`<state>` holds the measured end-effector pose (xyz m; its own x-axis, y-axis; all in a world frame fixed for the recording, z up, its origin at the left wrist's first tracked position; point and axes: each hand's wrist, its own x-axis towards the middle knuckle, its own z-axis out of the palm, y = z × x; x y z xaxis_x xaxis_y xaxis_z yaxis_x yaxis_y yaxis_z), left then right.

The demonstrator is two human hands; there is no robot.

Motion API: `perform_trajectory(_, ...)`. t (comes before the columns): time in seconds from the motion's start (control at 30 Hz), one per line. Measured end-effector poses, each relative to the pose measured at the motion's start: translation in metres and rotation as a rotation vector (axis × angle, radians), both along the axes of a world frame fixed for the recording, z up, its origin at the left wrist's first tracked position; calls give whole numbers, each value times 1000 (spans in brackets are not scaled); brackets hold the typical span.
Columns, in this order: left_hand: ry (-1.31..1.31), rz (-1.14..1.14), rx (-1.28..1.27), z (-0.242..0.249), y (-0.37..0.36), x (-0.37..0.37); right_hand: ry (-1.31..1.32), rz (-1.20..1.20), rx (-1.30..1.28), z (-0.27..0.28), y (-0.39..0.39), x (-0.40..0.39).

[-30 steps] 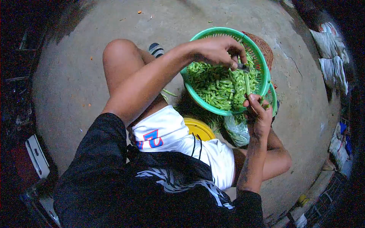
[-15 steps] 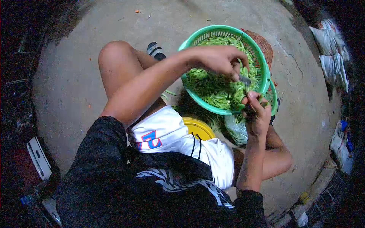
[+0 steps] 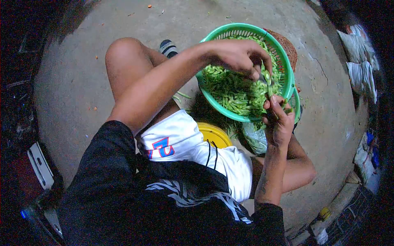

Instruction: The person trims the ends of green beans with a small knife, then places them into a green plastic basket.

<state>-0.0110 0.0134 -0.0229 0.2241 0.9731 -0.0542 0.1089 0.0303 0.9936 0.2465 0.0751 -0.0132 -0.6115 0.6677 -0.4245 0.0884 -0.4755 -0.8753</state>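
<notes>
My left hand (image 3: 240, 59) reaches across from the left over a green plastic basket (image 3: 223, 110). Its fingers are bent around a small knife (image 3: 262, 78), whose grey blade barely shows beside the fingertips; the handle is hidden. My right hand (image 3: 280, 121), at the basket's lower right rim, pinches a green bean (image 3: 269, 84) between thumb and fingers. The bean points up toward the knife, its pale cut end showing. Other green tips stick out behind my right fingers. Cut green bean pieces (image 3: 234, 96) fill much of the basket below both hands.
A second green basket (image 3: 296, 104) lies partly under the first, with a reddish mesh sack (image 3: 287, 45) behind. Near my lap are a yellow round lid or stool (image 3: 215, 135) and a clear plastic bag (image 3: 255, 139). White sacks (image 3: 361, 74) lie at the right.
The bean between my hands now stands out longer and more clearly above my right fingers. My left hand has shifted slightly up, and the blade shows less. The whole view has moved a little.
</notes>
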Motion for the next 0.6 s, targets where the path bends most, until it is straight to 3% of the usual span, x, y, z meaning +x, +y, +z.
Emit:
perform_trajectory(0.13, 18, 94, 58, -3, 3, -12, -13, -10, 10, 0, 1, 0)
perform_trajectory(0.37, 70, 38, 18, 1, -2, 8, -51, -4, -11, 0, -1, -3)
perform_trajectory(0.6, 36, 20, -28, 8, -4, 14, 86, -15, -89, -10, 1, 2)
